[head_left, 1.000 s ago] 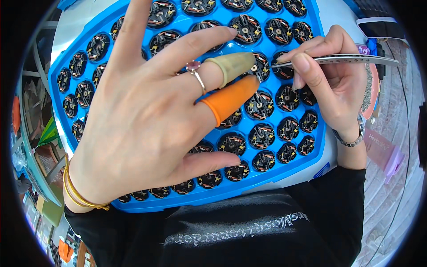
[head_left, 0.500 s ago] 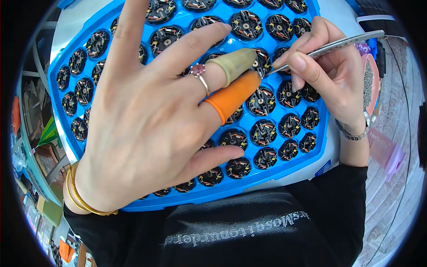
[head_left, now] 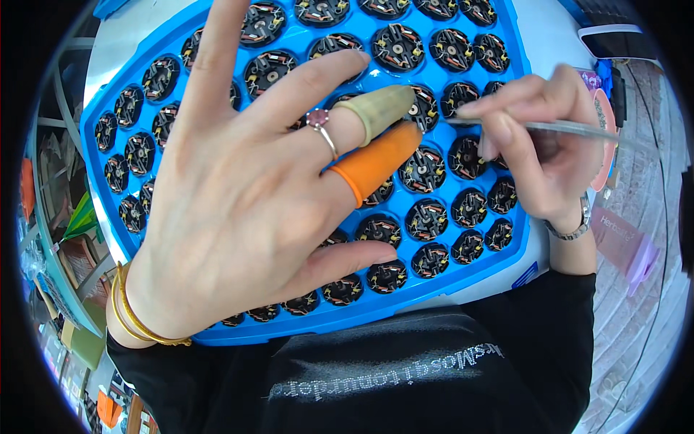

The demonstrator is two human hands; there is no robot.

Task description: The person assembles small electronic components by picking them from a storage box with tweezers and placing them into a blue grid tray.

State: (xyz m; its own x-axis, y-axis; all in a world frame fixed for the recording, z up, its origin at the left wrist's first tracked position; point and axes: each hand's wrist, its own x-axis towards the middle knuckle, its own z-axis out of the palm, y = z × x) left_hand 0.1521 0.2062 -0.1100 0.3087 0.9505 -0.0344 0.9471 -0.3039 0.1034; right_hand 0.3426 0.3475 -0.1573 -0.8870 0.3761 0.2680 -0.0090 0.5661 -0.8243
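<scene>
Overhead, left hand (head_left: 238, 210) masking blue tray (head_left: 463, 286)

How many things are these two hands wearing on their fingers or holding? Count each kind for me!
On the left hand:
Orange finger cot: 1
Beige finger cot: 1
Ring with a pink stone: 1
In the right hand:
Metal tweezers: 1
Total: 4

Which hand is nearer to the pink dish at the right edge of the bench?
The right. The right hand, gripping metal tweezers, sits just beside the pink dish, partly overlapping it in view. The left hand is spread over the blue tray, well to the dish's left.
</scene>
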